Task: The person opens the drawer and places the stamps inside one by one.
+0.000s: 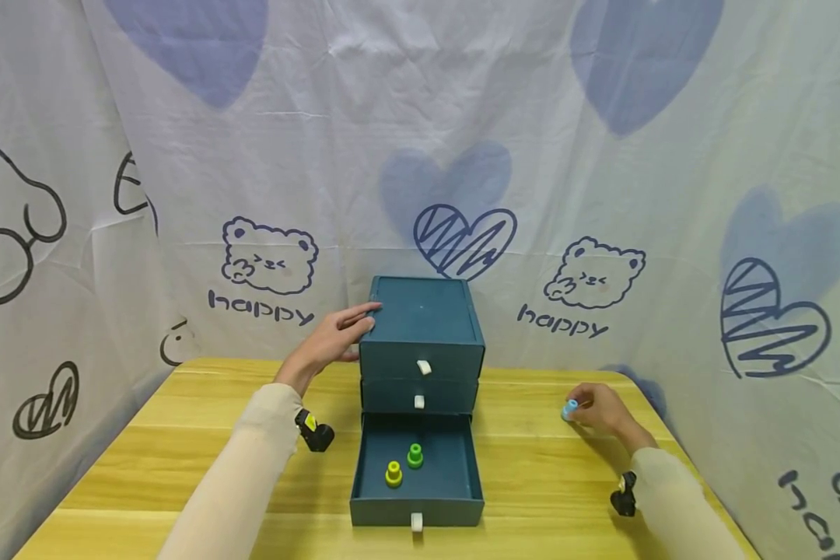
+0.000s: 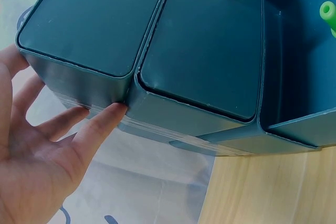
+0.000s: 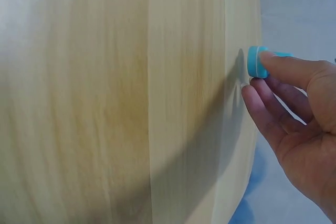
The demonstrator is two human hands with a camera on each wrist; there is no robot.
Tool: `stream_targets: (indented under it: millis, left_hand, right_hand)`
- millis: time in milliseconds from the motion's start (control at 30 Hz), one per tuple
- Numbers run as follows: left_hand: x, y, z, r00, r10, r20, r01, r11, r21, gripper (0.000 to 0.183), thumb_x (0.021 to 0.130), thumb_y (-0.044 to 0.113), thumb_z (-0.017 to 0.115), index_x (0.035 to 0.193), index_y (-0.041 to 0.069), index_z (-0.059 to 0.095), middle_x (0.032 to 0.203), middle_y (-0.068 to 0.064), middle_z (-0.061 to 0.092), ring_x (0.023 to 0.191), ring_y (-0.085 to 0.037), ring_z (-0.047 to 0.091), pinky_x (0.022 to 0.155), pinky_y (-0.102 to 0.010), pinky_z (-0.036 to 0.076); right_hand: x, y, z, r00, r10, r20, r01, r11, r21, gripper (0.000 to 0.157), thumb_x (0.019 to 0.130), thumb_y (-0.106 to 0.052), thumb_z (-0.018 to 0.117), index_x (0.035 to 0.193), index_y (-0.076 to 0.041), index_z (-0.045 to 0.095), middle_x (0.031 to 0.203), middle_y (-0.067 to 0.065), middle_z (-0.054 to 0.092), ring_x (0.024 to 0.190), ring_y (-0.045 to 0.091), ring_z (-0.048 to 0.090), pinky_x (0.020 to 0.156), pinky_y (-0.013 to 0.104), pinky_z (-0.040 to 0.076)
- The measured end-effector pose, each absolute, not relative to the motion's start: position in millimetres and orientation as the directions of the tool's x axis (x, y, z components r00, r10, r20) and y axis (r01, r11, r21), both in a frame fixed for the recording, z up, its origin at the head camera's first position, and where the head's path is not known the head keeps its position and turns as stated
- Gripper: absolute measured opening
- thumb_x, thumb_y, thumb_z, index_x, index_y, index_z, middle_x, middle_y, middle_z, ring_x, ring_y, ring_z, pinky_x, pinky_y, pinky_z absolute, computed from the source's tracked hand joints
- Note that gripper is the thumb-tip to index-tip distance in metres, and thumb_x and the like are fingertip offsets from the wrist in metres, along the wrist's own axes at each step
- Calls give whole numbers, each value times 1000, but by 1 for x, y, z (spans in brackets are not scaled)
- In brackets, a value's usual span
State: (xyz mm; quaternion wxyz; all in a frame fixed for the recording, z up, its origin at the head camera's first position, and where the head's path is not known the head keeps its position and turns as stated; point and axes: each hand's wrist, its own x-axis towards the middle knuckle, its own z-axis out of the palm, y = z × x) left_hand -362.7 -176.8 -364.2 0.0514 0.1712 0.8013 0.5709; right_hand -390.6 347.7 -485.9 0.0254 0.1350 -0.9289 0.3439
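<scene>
My left hand (image 1: pixel 332 338) rests with extended fingers against the left side of a dark teal drawer cabinet (image 1: pixel 423 311). In the left wrist view the fingertips of the left hand (image 2: pixel 47 145) touch the cabinet's side near the upper drawers. The bottom drawer (image 1: pixel 417 512) is pulled out, and a yellow stepped peg (image 1: pixel 393 475) and a green stepped peg (image 1: pixel 415 456) stand in it. Off to the right, my right hand (image 1: pixel 602 408) pinches a light blue stepped peg (image 1: pixel 568 410) between thumb and fingers. The right wrist view shows this blue peg (image 3: pixel 255 62) held over the table.
Two upper drawers, with white pull tabs (image 1: pixel 424 366), are closed. The cabinet stands on a yellow wood-grain table (image 1: pixel 532 474). Behind it hangs a white curtain (image 1: pixel 364 194) printed with hearts and bears.
</scene>
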Motion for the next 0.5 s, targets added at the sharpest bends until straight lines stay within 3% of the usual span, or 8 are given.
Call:
stream_targets:
  millis: [267,500]
  left_hand:
    - [-363,-176,-364,-937,331,113,215,287,934,53,110,37,47,161,23,38,171,-18,24,156,-43,29,112,-64,45]
    - [-363,-176,-365,-939,326,112,212,289,934,53,110,38,47,161,24,38,171,-18,24,155,-43,30,113,-64,45]
  right_hand:
    - [-384,333,-480,-951,-272,146,-303,723,-621,20,89,-1,76,106,6,71,98,19,74,86,23,70,73,30,60]
    - [-381,320,-472,-933,-322,160,-348,700,-624,25,90,-4,77,111,8,70,99,18,75,89,22,70,74,23,57]
